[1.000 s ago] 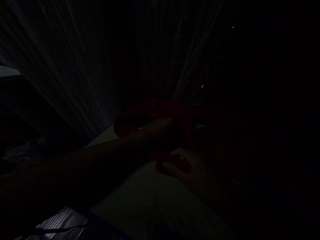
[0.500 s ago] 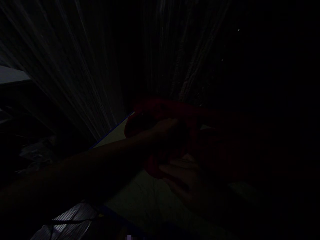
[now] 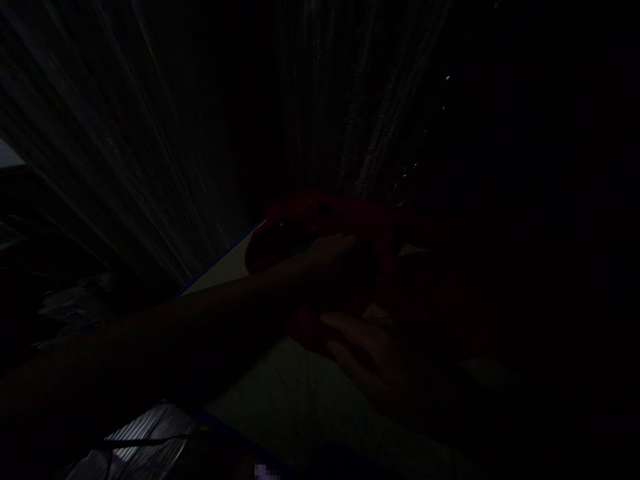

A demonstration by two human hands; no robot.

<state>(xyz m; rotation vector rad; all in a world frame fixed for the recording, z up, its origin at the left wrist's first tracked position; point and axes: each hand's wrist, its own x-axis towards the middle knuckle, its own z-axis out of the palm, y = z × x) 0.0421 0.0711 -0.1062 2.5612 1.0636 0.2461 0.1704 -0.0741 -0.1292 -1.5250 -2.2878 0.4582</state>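
The picture is very dark. A red cloth (image 3: 310, 333), perhaps a garment, lies crumpled on a pale surface with a blue edge (image 3: 225, 393). My left hand (image 3: 333, 250) reaches in from the left onto the middle of the cloth, its fingers lost in shadow. Nearer to me, my right hand (image 3: 370, 350) rests at the cloth's near edge. Its visible fingers are stretched out and apart, touching the red fabric. Much of the cloth towards the right fades into black.
Pale hanging folds, like a curtain (image 3: 150, 133), stand behind and left of the surface. Crinkled clear plastic (image 3: 75, 303) lies at the left. A shiny ribbed silvery thing (image 3: 145, 440) with a dark strap across it is at the bottom left.
The right hand's fingers have shifted slightly on the cloth. The left hand stays in nearly the same place. The view has moved a little.
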